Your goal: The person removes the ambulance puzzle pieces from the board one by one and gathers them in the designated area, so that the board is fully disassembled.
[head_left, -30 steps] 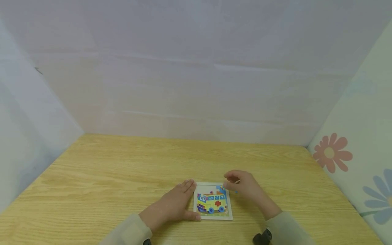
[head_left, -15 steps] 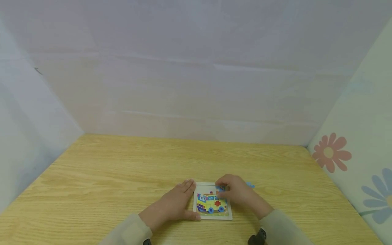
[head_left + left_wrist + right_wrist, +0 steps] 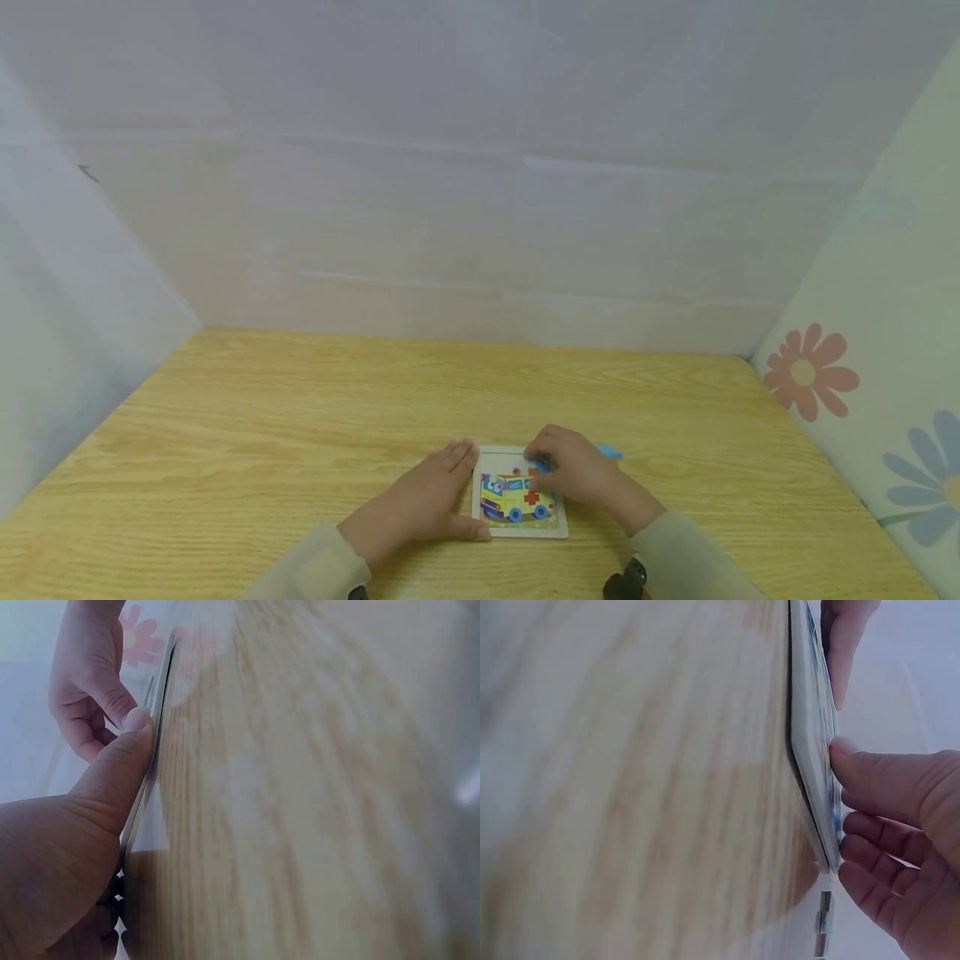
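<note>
While L hand (image 3: 423,502), fingers straight, rests against L edge of puzzle board (image 3: 501,462) on table (image 3: 300,417), R hand (image 3: 572,469) bends over its far-R corner, can't tell if gripping; blue pc (image 3: 611,452) nearby.

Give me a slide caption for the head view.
On a wooden table, left hand touching an ambulance puzzle, right hand over its upper right corner.

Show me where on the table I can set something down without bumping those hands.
Bare table lies left of the left hand, between the puzzle frame and the back wall, and right of the blue piece toward the flowered wall. Crowded: the puzzle frame, with the left and right hand on it.
</note>
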The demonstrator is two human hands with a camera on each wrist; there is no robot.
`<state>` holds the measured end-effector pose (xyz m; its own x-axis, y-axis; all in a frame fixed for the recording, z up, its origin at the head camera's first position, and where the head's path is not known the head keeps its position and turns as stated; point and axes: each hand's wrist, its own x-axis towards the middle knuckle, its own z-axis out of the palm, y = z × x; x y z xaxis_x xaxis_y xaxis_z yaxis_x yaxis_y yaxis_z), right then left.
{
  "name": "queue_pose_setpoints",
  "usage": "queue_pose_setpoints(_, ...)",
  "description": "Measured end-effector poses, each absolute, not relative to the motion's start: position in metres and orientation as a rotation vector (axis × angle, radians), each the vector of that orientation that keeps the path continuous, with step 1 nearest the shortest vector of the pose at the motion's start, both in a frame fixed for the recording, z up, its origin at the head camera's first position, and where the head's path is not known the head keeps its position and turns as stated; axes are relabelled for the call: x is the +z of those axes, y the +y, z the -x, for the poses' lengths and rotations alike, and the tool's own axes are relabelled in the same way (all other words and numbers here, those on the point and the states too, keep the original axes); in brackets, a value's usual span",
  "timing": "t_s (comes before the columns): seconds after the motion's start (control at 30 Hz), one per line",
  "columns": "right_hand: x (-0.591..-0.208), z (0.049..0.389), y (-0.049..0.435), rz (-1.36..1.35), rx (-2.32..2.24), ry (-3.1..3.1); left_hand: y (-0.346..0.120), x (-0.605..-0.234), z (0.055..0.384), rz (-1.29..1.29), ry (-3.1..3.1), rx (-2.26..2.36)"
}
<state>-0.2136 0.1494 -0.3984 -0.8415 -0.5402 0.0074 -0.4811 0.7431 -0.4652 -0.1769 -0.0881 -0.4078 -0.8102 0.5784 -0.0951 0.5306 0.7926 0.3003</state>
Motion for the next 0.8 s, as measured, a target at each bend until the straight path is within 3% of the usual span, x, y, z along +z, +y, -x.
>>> queue_pose_setpoints(0.8, -0.391, 0.217, 0.137, 0.678, -0.689, 2.765, -0.091, -0.408, 0.178, -0.877, 2.807, 0.389)
